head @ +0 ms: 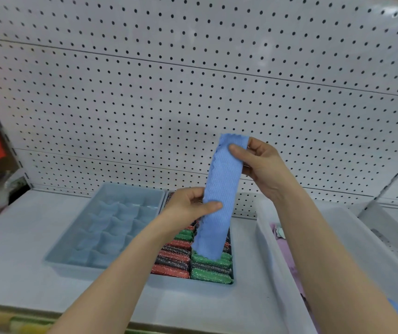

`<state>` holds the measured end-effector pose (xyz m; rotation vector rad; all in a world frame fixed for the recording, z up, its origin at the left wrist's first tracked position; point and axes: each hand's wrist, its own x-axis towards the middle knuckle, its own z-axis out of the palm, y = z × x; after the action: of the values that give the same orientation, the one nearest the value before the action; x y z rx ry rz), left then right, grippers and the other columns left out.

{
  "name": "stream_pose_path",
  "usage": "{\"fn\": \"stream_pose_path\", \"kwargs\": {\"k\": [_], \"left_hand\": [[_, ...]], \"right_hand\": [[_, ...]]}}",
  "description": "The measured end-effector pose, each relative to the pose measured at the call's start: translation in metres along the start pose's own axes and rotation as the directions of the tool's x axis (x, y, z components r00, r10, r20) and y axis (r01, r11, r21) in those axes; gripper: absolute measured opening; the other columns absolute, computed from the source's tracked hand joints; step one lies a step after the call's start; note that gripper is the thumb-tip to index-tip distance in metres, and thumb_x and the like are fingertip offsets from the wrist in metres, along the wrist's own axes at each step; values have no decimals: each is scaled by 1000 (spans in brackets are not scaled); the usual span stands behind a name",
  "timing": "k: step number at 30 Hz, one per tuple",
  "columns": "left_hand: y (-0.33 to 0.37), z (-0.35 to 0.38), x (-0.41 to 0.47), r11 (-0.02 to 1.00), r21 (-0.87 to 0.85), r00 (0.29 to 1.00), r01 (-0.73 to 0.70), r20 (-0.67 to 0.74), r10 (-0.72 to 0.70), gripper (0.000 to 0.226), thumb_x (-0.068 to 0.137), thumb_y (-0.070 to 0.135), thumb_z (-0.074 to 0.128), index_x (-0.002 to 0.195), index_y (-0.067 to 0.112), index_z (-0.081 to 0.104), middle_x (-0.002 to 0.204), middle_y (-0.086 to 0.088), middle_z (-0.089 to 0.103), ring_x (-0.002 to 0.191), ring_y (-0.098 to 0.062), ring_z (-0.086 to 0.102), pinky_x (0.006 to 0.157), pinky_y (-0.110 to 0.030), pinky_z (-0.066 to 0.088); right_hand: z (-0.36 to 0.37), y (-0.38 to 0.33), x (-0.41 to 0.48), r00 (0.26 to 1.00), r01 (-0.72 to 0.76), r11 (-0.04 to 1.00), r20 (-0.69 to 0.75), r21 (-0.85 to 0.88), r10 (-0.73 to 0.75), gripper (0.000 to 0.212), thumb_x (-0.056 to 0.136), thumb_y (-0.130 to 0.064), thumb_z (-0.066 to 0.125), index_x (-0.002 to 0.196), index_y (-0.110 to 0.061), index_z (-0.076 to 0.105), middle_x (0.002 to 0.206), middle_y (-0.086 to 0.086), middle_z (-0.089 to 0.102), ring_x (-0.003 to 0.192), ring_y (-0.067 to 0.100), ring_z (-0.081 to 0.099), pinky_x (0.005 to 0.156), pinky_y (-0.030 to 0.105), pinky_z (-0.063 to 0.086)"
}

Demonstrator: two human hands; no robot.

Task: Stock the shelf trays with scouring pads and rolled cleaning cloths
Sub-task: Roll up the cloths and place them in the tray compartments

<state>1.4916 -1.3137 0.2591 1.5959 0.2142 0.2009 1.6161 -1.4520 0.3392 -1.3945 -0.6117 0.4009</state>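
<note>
Cloth: the blue cleaning cloth (pixel 222 184), folded into a long strip, hangs in the air with its top leaning toward one o'clock. Its bottom end dangles just over the green pads; I can't tell if it touches them.
Left hand: the left hand (pixel 188 208) pinches the strip below its middle, thumb across the front.
Right hand: the right hand (pixel 260 162) is clamped on the top end, thumb in front.
Why held so: I'd say the strip is stretched between the two grips to keep it flat for rolling, as it is not yet a roll.
Pads: the scouring pads (pixel 207 268) stand packed in rows in their tray (pixel 188 284).
Nine o'clock of it: a divided tray (pixel 111 222) with bare cells, likely meant for the rolls.
Three o'clock: a clear bin (pixel 265 249) holding pinkish cloths (pixel 287 251).
</note>
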Motion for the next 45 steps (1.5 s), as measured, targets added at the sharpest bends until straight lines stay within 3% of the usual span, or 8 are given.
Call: {"fn": "stream_pose_path", "kwargs": {"k": [7,12,15,23,28,30,37,45], "left_hand": [[-18,4,-4,981,20,979,192,-74,-191,21,83,23,75,101,11,73,100,-2,75,93,-22,71,83,-42,58],[-4,3,3,945,-166,950,282,-90,-300,17,95,25,60,88,10,65,84,-6,71,62,-14,66,56,-24,53],[8,-5,5,945,-192,945,263,-148,-293,20,100,22,49,89,13,63,80,-4,68,66,-16,63,55,-25,53],[18,-20,8,1000,-15,980,-13,-200,10,12,99,20,54,91,12,57,79,-7,71,66,-20,63,62,-27,51],[32,-22,4,958,237,964,-161,-171,204,15,99,15,50,87,22,56,62,6,61,60,-15,46,61,-29,32],[42,-20,0,931,296,952,-214,-149,267,14,98,14,51,88,22,56,63,10,64,57,-11,48,60,-29,38],[61,-21,-11,745,564,855,-355,-127,503,10,93,19,61,88,28,60,80,18,70,69,5,62,64,-13,44],[63,-33,-13,718,577,821,-390,-135,555,24,94,11,57,92,35,59,75,25,69,66,-9,64,66,-34,55]], "right_hand": [[-2,14,2,990,-63,996,-132,-70,53,24,89,-11,69,108,-1,60,91,9,74,81,19,71,72,30,57],[11,9,-34,988,123,978,109,-168,-106,16,86,1,68,87,-11,57,77,2,72,73,19,67,71,28,54],[18,20,-55,949,156,949,309,-275,-66,17,83,5,70,84,-5,57,92,15,75,95,26,72,86,36,57],[1,29,-66,892,248,872,450,-421,-36,31,75,24,46,82,-4,57,110,4,73,121,10,59,99,26,48],[-8,28,-47,991,133,940,52,-314,-123,31,86,15,50,101,-9,64,106,1,72,107,15,65,97,39,50],[-7,29,-41,992,107,929,95,-355,-78,26,93,-4,58,112,-20,64,112,-4,70,109,13,62,101,37,48],[4,22,-32,963,200,947,227,-252,-143,29,85,9,63,103,-13,68,103,1,70,97,14,64,85,25,51],[14,11,-24,979,191,963,114,-190,-172,18,92,-1,60,96,-13,73,79,-2,73,72,12,63,66,24,52]]}}
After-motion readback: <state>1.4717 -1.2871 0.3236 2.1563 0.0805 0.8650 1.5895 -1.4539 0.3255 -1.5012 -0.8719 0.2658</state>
